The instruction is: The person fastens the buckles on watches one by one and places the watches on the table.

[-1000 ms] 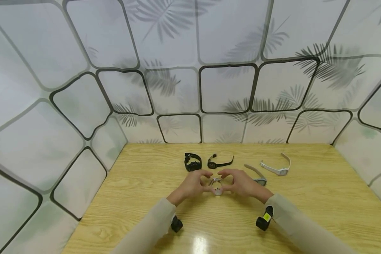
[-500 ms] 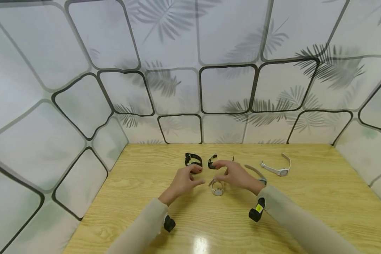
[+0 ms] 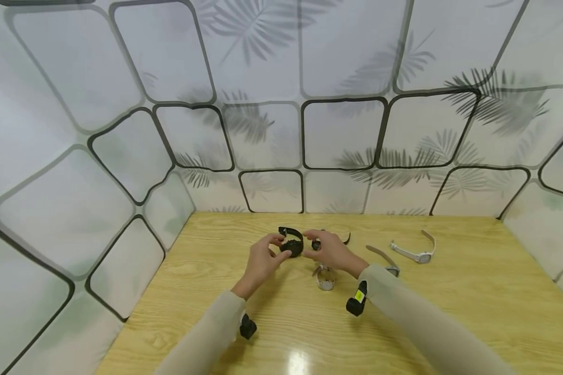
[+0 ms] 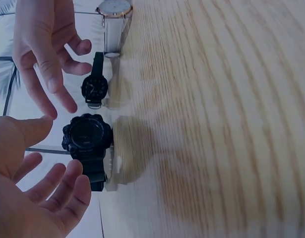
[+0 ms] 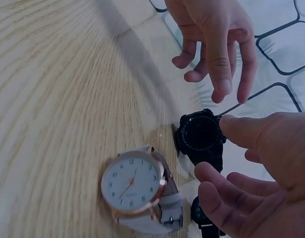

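A chunky black wristwatch (image 3: 292, 248) rests on the wooden table between both hands, its strap curving up behind the dial. On its left is my left hand (image 3: 261, 260), fingers loosely bent and apart, not gripping it. My right hand (image 3: 333, 252) hovers on the right side with thumb and fingers spread; in the right wrist view its thumb overlaps the edge of the black watch (image 5: 201, 131), and contact is unclear. Nearer to me lies a white-strapped watch with a rose-gold rim (image 5: 132, 182). A smaller black watch (image 4: 95, 88) is partly hidden behind my right hand in the head view.
Right of my right hand lies a grey watch (image 3: 392, 271), partly covered by the sleeve. Farther right is a white watch (image 3: 423, 257) with its strap spread. A patterned fabric wall (image 3: 338, 135) rises behind the wooden table (image 3: 206, 245).
Both hands have left the rose-gold-rimmed watch, which stays on the table. They have moved away from me and leftward, to either side of the chunky black watch.
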The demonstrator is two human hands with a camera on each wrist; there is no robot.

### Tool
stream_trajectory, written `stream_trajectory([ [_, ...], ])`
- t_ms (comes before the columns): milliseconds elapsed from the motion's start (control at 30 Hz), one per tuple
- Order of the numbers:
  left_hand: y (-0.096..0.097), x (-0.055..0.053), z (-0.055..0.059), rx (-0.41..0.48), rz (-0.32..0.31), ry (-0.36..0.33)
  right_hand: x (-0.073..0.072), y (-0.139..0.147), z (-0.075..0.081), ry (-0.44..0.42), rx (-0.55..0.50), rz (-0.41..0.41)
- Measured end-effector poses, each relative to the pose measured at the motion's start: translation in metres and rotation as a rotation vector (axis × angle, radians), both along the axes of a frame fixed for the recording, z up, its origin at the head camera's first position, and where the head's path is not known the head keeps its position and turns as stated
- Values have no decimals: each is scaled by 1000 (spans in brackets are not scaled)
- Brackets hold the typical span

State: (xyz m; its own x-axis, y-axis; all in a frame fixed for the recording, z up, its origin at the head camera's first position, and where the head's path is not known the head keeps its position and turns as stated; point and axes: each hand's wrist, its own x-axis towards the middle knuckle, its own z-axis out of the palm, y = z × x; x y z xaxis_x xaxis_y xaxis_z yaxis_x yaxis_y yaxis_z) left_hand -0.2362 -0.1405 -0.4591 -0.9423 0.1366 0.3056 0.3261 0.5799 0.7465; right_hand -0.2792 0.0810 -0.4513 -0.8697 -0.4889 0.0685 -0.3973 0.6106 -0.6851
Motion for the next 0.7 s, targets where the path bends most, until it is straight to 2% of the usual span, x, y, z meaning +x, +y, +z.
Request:
stream_trajectory([
  [167, -3, -7, -2, 7, 21, -53, -6, -13, -3, -103, -11, -30],
  [333, -6, -13, -5, 15, 16, -141, -9, -22, -6, -198, -35, -40],
  [500, -10, -19, -7, 20, 7, -217, -11, -28, -8, -219, -33, -54],
  [700, -11, -23, -9, -13, -5, -235, -13, -31, -10, -226, -13, -38],
])
